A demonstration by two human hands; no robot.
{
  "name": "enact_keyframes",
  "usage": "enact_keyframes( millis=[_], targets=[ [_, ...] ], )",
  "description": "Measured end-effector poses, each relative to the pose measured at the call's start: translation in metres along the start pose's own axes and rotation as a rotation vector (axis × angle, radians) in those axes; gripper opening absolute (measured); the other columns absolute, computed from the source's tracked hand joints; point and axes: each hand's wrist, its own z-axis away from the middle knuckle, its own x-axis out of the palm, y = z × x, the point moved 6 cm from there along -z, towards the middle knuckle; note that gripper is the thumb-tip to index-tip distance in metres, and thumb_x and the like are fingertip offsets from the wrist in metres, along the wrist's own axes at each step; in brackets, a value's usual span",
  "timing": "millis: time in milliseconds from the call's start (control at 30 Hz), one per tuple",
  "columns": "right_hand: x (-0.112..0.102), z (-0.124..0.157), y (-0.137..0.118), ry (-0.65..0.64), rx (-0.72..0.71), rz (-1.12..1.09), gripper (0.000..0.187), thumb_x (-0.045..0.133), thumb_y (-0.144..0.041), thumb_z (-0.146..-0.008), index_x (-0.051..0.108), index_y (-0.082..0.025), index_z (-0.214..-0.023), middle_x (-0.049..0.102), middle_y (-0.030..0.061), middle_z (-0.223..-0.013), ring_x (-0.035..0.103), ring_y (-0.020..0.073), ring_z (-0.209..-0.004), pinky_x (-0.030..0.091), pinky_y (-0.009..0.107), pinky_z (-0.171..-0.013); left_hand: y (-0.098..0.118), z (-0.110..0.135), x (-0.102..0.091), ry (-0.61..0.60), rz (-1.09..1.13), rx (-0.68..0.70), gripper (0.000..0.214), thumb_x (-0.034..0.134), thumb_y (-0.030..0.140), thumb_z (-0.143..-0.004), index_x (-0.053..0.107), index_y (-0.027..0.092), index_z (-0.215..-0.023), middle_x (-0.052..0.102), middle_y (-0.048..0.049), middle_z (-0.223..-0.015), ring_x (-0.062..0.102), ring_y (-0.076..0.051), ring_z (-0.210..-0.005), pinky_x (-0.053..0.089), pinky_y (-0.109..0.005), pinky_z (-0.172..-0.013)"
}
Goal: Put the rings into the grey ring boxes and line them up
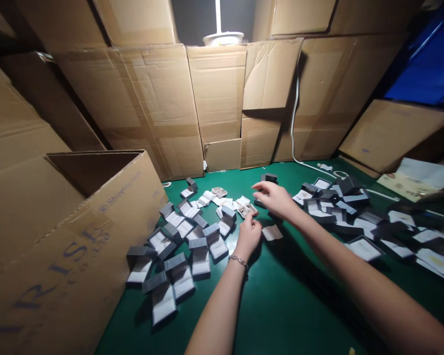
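Note:
My left hand point(250, 235), with a chain bracelet at its wrist, is closed, its fingertips pinching the near edge of a small pale insert point(246, 210). To its right, my right hand point(276, 198) hovers with thumb and forefinger apart, seemingly holding nothing. Below and behind its fingers is a small dark jewelry box point(259, 202), partly hidden. Another dark box point(269, 178) stands just beyond that hand. A loose white paper slip point(272, 232) lies on the green table point(266, 301) between my forearms. More white inserts point(206, 197) are heaped left of my hands.
Several open grey jewelry boxes point(178, 276) with white linings spread out at left. More dark boxes and white pieces point(336, 199) pile up at right. A large open carton point(133, 197) stands at left. Stacked cartons point(155, 108) wall the back. A white cable point(295, 123) and lamp point(223, 38) are behind.

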Motion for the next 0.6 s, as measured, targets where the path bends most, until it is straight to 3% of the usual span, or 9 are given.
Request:
enact_keyframes(
  millis=[33,133,233,367,467,600],
  targets=[
    [-0.004,-0.014,0.027,0.052,0.084,0.198,0.026,0.050,-0.022,-0.081,0.064,-0.019,-0.103,0.066,0.0117,-0.112,0.059,0.0246,-0.105,0.044,0.037,-0.090,0.001,0.000,0.000,-0.001,-0.010,0.000,0.034,0.042,0.016,-0.081,0.053,0.020,-0.112,0.055,0.0026,-0.066,0.054,-0.013,-0.061,0.045,-0.025,-0.064],
    [-0.003,-0.045,0.089,-0.008,0.218,0.592,0.042,0.047,-0.020,-0.083,0.054,-0.015,-0.124,0.059,0.0185,-0.126,0.056,0.0301,-0.113,0.042,0.043,-0.091,0.003,0.002,-0.001,-0.018,-0.031,-0.007,0.032,0.042,0.015,-0.081,0.054,0.020,-0.109,0.055,0.0022,-0.066,0.053,-0.013,-0.060,0.044,-0.025,-0.062],
    [0.003,-0.056,0.106,-0.105,0.203,0.722,0.040,0.041,-0.018,-0.086,0.055,-0.015,-0.123,0.064,0.0173,-0.118,0.059,0.0285,-0.108,0.038,0.046,-0.092,0.003,0.002,0.000,-0.033,0.023,-0.018,0.034,0.042,0.015,-0.081,0.052,0.019,-0.113,0.055,0.0014,-0.069,0.053,-0.012,-0.058,0.045,-0.025,-0.060],
    [0.005,-0.061,0.085,-0.122,0.114,0.745,0.031,0.039,-0.015,-0.085,0.063,-0.015,-0.106,0.069,0.0144,-0.107,0.061,0.0250,-0.102,0.036,0.041,-0.093,0.001,0.002,0.002,-0.058,0.137,-0.045,0.038,0.043,0.018,-0.082,0.046,0.018,-0.120,0.057,-0.0004,-0.077,0.055,-0.011,-0.056,0.045,-0.024,-0.055],
    [0.007,-0.062,0.058,-0.136,-0.007,0.716,0.027,0.043,-0.014,-0.083,0.065,-0.015,-0.100,0.068,0.0142,-0.106,0.062,0.0233,-0.095,0.041,0.031,-0.078,0.000,0.002,0.002,-0.067,0.199,-0.049,0.049,0.048,0.024,-0.083,0.037,0.018,-0.131,0.060,-0.0043,-0.091,0.058,-0.011,-0.059,0.045,-0.022,-0.052],
    [0.019,-0.048,0.022,-0.331,-0.166,0.666,0.020,0.051,-0.012,-0.078,0.067,-0.017,-0.088,0.070,0.0105,-0.092,0.063,0.0220,-0.085,0.042,0.027,-0.071,-0.003,0.001,0.000,-0.043,0.331,-0.071,0.073,0.054,0.033,-0.083,0.015,0.023,-0.143,0.061,-0.0085,-0.104,0.062,-0.012,-0.062,0.046,-0.022,-0.049]
  ],
)
